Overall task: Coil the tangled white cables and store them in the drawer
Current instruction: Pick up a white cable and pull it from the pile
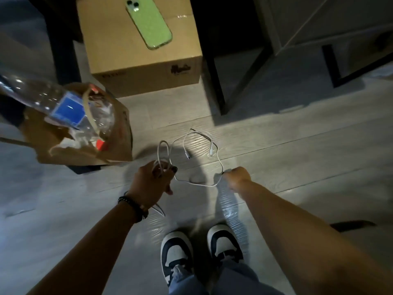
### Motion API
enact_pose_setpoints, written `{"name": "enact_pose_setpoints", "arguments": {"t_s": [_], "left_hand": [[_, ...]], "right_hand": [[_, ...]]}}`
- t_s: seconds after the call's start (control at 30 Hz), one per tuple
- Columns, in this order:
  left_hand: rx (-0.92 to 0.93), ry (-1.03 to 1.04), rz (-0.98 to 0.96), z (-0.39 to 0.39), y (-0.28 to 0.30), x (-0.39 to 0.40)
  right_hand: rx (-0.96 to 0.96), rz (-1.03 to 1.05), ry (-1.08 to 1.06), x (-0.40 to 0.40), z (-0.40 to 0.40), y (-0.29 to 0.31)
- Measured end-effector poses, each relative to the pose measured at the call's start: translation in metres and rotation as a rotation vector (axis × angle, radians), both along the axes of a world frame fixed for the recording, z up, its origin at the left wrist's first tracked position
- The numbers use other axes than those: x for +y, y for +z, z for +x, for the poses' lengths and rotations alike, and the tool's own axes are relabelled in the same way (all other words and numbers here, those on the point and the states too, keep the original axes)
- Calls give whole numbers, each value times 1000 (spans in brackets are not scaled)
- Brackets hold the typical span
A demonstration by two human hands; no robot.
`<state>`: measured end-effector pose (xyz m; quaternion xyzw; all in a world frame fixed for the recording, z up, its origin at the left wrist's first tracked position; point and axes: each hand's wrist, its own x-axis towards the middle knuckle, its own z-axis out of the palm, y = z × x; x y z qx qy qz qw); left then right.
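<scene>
Cable [197, 184], light and limp, hangs above the floor [276, 145] between left hand [152, 180] gripping gathered loops and right hand [237, 174] pinching a strand; best grasped near the dangling plugs.

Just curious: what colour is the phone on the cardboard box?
Light green phone, seen in the head view.

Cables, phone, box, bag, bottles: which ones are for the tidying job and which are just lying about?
For the job: white cables, gripped by the left hand and pinched by the right hand.

Just lying about: green phone, cardboard box, paper bag, plastic bottle.
</scene>
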<state>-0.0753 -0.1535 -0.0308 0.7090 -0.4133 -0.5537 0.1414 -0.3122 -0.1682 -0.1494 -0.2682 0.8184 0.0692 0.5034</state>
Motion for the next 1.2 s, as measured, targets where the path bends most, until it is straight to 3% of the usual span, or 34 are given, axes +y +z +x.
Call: {"name": "enact_pose_setpoints", "arguments": {"t_s": [0.13,0.3,0.47,0.6,0.9,1.03,1.2], "left_hand": [[8,35,-35,2,-24,-3],[-47,-20,-76,16,-22,-14],[-20,150,-37,18,22,-24],[15,257,9,3,89,-28],[36,296,-6,8,267,-49],[64,288,-78,13,360,-52],[81,221,-181,6,461,-49]], "right_hand": [[-8,-75,-298,12,15,-47],[-137,8,-284,0,26,-58],[-172,-151,-310,-7,38,-8],[-301,-337,-352,-13,59,82],[-511,-544,-31,-26,62,330],[-484,-649,57,-25,47,437],[-390,-788,324,-32,27,554]]}}
